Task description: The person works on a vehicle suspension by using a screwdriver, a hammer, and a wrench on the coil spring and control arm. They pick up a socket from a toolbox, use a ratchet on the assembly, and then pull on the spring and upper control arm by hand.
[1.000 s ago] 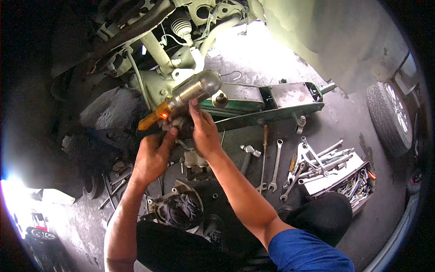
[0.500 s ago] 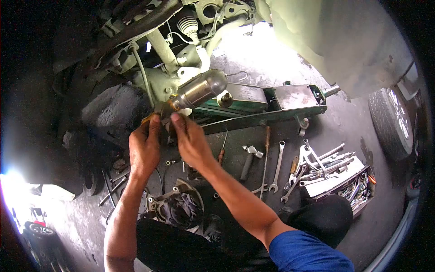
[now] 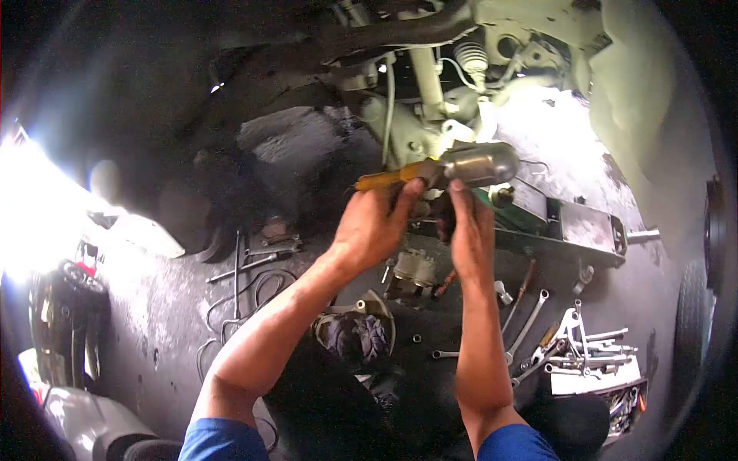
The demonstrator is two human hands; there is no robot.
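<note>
Though view swung, left hand [image 3: 375,229] curled round lamp handle [image 3: 387,179], right hand [image 3: 471,233]: hold unclear

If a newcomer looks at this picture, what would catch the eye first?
Probably the work lamp, near the centre, with the left hand on its yellow handle and the right hand at its metal end. Next, perhaps, the tools heaped at lower right, and white glare along the left edge.
</note>
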